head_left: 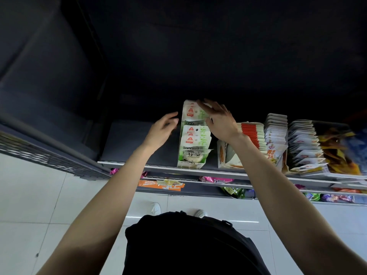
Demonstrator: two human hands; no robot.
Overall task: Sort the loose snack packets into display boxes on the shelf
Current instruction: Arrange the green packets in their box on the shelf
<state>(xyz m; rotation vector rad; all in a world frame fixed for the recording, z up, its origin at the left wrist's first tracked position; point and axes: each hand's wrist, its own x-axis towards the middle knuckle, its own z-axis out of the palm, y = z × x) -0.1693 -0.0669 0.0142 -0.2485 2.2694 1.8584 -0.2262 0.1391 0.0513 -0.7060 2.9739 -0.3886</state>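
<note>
Head view: the right hand (218, 121) lies with straight fingers on the packets (193, 133) filling the green display box (190, 164) on the shelf (139, 165); the left hand (163, 129) hovers beside, relaxed, holding nothing. Neighbouring boxes (303, 147) look stocked; sorting seems nearly done.

A tall green-and-white display box (191, 164) stands at the shelf (139, 143) front edge, packed with white-and-green snack packets (193, 133) bearing red logos, standing upright in a row running toward the back.

Dark shelf (139, 139) with display boxes (191, 164)
</note>
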